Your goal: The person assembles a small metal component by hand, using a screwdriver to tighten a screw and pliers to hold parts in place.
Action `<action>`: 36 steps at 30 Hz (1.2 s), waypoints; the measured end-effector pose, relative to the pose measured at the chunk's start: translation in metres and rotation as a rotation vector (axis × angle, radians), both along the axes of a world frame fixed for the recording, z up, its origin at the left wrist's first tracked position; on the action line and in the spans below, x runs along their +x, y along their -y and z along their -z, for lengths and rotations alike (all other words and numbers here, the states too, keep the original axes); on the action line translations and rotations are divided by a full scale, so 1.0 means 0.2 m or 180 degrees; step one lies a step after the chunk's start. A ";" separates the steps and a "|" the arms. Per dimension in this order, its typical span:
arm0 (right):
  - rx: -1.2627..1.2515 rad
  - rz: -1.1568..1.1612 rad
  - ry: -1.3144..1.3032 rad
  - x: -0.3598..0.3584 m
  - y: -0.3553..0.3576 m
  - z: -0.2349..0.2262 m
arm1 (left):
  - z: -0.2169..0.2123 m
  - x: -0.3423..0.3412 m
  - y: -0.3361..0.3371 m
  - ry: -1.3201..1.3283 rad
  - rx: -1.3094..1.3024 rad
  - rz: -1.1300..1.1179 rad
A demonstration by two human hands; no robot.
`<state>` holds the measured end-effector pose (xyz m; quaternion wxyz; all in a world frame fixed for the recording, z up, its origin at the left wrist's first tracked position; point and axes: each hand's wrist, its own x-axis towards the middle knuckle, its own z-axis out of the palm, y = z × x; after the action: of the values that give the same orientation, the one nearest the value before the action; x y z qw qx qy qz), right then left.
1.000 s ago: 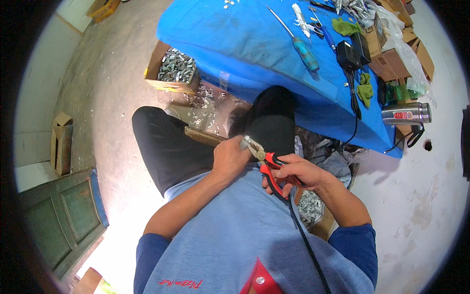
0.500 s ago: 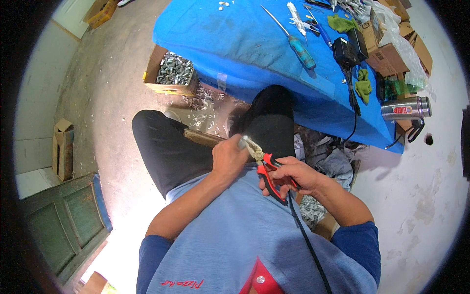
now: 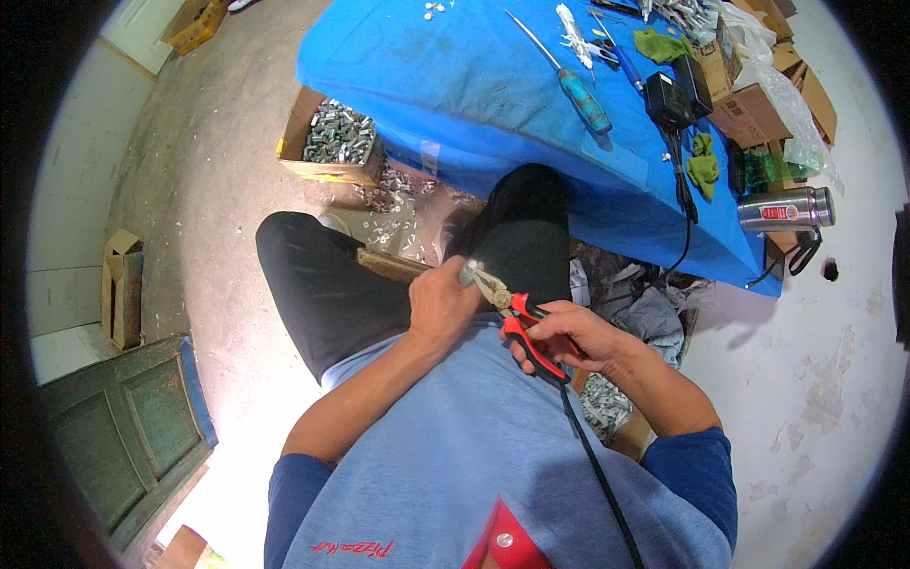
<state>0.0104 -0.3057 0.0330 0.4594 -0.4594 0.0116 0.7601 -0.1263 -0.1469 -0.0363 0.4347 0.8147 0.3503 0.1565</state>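
Note:
I sit with my legs in black trousers under a blue-covered table (image 3: 455,85). My right hand (image 3: 578,337) grips the red and black handles of a pair of pliers (image 3: 519,321). The pliers' jaws bite on a small metal piece (image 3: 470,274) that my left hand (image 3: 441,303) pinches between its fingertips. Both hands meet above my lap, close to my right knee. A black cord (image 3: 592,460) runs down over my grey-blue shirt.
A cardboard box of small metal parts (image 3: 334,142) stands on the floor left of the table, with loose parts spilled beside it. On the table lie a blue-handled screwdriver (image 3: 578,95), a black adapter (image 3: 668,100), green rags and boxes. A steel flask (image 3: 785,211) lies at right.
The view has shifted slightly. Both hands stay together on the pliers and the small piece, with only a small shift of the pliers.

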 end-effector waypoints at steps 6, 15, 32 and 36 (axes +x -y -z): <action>-0.0201 0.0025 0.0005 0.00 -0.03 -0.07 | 0.01 0.00 0.00 0.0020 -0.0060 -0.0011; 0.0272 -0.1648 0.3384 -0.09 -0.03 -0.08 | 0.04 0.00 0.00 0.0123 -0.0117 -0.0042; 0.0316 -0.2000 0.5411 -0.13 0.00 -0.04 | 0.04 0.01 -0.02 -0.0166 -0.0159 0.0231; 0.0346 -0.1126 0.5549 0.01 0.04 0.04 | 0.06 0.00 0.01 -0.0205 -0.0205 0.0336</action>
<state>0.0126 -0.3141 0.0247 0.2021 -0.8471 -0.4492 0.1998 -0.1268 -0.1486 -0.0477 0.4568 0.8223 0.3255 0.0957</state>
